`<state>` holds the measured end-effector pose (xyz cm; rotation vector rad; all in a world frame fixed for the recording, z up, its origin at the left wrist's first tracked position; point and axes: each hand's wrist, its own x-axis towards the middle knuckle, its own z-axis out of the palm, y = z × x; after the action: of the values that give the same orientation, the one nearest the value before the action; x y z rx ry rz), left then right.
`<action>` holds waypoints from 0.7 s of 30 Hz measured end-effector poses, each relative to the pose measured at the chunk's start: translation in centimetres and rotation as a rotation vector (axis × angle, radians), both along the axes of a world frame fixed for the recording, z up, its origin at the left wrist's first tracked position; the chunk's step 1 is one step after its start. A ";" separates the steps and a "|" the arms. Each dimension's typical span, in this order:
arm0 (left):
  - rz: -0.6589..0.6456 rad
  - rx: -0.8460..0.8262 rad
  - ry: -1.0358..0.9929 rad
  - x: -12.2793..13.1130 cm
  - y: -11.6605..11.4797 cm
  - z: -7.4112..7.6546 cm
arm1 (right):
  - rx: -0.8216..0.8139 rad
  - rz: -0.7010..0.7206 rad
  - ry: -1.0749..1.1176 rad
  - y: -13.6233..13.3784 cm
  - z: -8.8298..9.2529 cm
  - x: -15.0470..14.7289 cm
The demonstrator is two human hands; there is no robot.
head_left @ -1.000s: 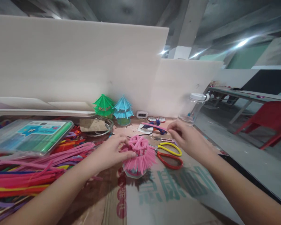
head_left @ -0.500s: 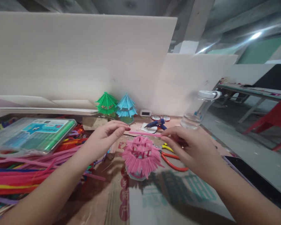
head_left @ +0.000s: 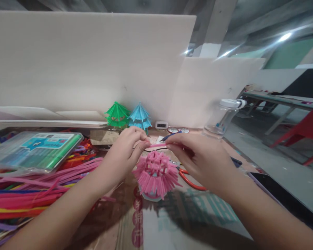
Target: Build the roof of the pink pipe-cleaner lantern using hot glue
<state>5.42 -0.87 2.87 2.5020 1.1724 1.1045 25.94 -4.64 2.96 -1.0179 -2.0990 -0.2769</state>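
A short pink pipe cleaner (head_left: 158, 145) is stretched level between my two hands. My left hand (head_left: 129, 149) pinches its left end between thumb and fingertips. At the other end, my right hand (head_left: 198, 152) grips it the same way, its curled fingers partly hidden. Just below stands a pink tiered pavilion made of pipe cleaners (head_left: 158, 173), upright on a pale base, apart from both hands. Pliers with red-orange handles (head_left: 190, 180) lie partly behind my right hand. The blue glue gun (head_left: 172, 136) is mostly covered by that hand.
Loose pipe cleaners (head_left: 18, 199) heap at the left under a marker case (head_left: 33, 151). Green (head_left: 117, 114) and blue (head_left: 140, 116) pavilions stand at the back beside a small clock (head_left: 161, 125). A water bottle (head_left: 220, 118) and a phone (head_left: 284, 201) are on the right.
My left hand has moved right and closed on the pipe cleaner's free end. My right hand has shifted left, so the hands are closer together. The pink pavilion stays put.
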 end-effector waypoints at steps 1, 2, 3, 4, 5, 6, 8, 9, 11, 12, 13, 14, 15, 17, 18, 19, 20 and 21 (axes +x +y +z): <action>-0.011 -0.003 0.005 0.0 0.1 0.1 | 0.010 -0.004 -0.004 0.0 0.0 -0.3; -0.027 -0.012 0.001 0.0 0.2 0.2 | 0.014 -0.016 -0.008 0.0 -0.1 -0.5; -0.040 -0.029 -0.008 -0.2 0.4 0.1 | 0.014 -0.034 -0.015 0.0 -0.3 -0.6; -0.048 -0.052 -0.016 -0.4 0.5 0.0 | 0.014 -0.056 -0.024 0.0 -0.5 -0.7; -0.049 -0.080 -0.020 -0.7 0.7 -0.2 | 0.011 -0.076 -0.038 0.0 -0.8 -0.7; -0.045 -0.112 -0.020 -1.0 0.9 -0.5 | 0.002 -0.090 -0.057 -0.1 -1.0 -0.7; -0.038 -0.183 -0.007 -1.4 1.2 -1.1 | -0.024 -0.101 -0.109 -0.2 -1.5 -0.5; -0.040 -0.216 -0.003 -1.6 1.4 -1.4 | -0.038 -0.103 -0.135 -0.4 -1.6 -0.4; -0.049 -0.282 -0.014 -1.7 1.6 -1.8 | -0.061 -0.106 -0.164 -0.7 -1.8 -0.2; -0.055 -0.310 -0.025 -1.7 1.7 -2.0 | -0.065 -0.106 -0.170 -0.9 -1.8 -0.1; -0.062 -0.333 -0.034 -1.6 1.7 -2.1 | -0.071 -0.101 -0.174 -1.1 -1.8 -0.1; -0.066 -0.350 -0.040 -1.6 1.8 -2.2 | -0.082 -0.090 -0.179 -1.3 -1.8 -0.1; -0.068 -0.362 -0.044 -1.5 1.8 -2.3 | -0.096 -0.078 -0.188 -1.4 -1.7 0.0; -0.073 -0.369 -0.047 -1.4 1.8 -2.5 | -0.124 -0.060 -0.215 -1.7 -1.7 0.0; -0.077 -0.371 -0.048 -1.3 1.8 -2.5 | -0.134 -0.057 -0.229 -1.7 -1.7 0.0; -0.081 -0.377 -0.047 -1.3 1.8 -2.6 | -0.140 -0.059 -0.242 -1.7 -1.7 0.0; -0.083 -0.384 -0.044 -1.3 1.7 -2.6 | -0.142 -0.061 -0.254 -1.7 -1.6 0.0; -0.082 -0.390 -0.036 -1.3 1.7 -2.6 | -0.141 -0.064 -0.265 -1.7 -1.6 0.0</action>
<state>4.15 0.80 0.23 2.2002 1.1364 0.8056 25.94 -6.31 1.36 -1.1878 -2.3536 -0.3132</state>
